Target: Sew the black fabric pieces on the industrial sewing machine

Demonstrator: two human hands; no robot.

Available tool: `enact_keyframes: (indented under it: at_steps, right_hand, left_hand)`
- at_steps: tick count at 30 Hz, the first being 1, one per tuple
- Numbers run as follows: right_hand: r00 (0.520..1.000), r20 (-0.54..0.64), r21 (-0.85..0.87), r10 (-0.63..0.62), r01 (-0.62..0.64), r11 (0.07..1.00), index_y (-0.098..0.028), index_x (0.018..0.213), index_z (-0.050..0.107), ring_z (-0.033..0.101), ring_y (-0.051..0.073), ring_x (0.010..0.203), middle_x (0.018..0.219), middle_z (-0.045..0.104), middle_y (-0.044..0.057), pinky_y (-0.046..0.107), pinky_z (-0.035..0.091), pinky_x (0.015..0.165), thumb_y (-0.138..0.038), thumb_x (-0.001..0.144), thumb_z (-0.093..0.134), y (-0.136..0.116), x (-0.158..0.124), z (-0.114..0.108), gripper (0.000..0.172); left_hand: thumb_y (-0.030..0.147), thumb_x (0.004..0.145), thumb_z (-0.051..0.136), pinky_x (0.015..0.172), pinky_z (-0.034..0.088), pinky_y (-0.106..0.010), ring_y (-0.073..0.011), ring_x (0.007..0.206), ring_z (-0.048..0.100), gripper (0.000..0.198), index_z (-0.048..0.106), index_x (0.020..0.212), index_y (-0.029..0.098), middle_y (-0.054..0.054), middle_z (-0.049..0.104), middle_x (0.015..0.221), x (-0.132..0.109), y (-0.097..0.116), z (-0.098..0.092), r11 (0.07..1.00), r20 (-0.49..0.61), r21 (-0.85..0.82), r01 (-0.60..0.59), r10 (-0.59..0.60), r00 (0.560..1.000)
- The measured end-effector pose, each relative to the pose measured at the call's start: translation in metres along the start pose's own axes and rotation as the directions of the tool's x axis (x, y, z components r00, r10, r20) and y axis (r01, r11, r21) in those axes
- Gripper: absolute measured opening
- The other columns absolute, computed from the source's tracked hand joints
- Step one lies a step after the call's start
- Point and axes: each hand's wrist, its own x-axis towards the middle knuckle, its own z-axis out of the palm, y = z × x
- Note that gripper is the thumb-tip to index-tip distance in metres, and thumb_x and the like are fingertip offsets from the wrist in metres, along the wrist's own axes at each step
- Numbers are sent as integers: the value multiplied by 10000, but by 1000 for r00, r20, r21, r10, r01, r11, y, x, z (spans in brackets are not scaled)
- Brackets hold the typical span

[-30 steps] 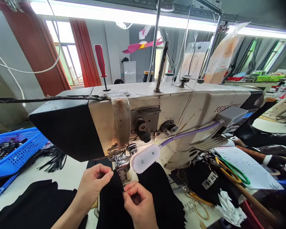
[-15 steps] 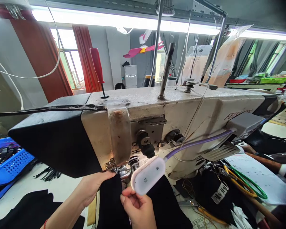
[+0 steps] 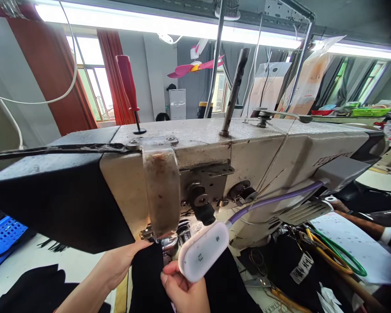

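Cloth (image 3: 146, 278) lies by the sewing machine (image 3: 195, 145), probably light and limp, best held by its edge; the right hand (image 3: 186, 290) pinches that edge; the left hand's (image 3: 120, 263) half-hidden grip cannot be told.

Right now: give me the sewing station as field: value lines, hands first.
left hand: at far end of black fabric piece, fingers mostly hidden
right hand: pinching the piece's right edge
centre: white-and-black metal sewing machine, red-handled screwdriver standing on top
front: white oval lamp on purple neck, partly hiding right hand
left side: blue perforated plastic basket
right side: white paper sheet
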Motion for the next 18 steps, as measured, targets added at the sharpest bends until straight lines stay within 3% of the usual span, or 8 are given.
enact_keyframes:
  at_steps: [11, 15, 18]
  right_hand:
    - [999, -9, -20, -35, 35, 999, -166, 585, 619, 557, 110, 528, 469, 471, -48, 233, 528, 685, -187, 456, 784, 9, 3, -3, 211]
    - [999, -8, -67, -42, 42, 997, -160, 606, 644, 566, 123, 545, 455, 458, -46, 241, 536, 690, -218, 475, 788, 0, 1, -1, 203]
    - [997, -17, -89, -78, 77, 993, -156, 622, 670, 580, 119, 591, 559, 564, -15, 226, 543, 691, -227, 481, 794, -8, 3, 3, 201]
  left_hand:
    - [342, 572, 701, 797, 560, -383, -268, 774, 701, 169, 709, 603, 176, -56, 735, 665, -2, 1, 5, 1000, 52, -24, -2, 4, 999]
    - [337, 545, 709, 761, 561, -361, -252, 746, 693, 154, 687, 574, 186, -42, 729, 662, -1, 0, 6, 1000, -14, 1, -31, 31, 999]
    - [346, 489, 730, 742, 555, -339, -251, 742, 682, 164, 648, 513, 207, -29, 705, 608, 6, 2, 5, 997, -81, 50, -63, 67, 994]
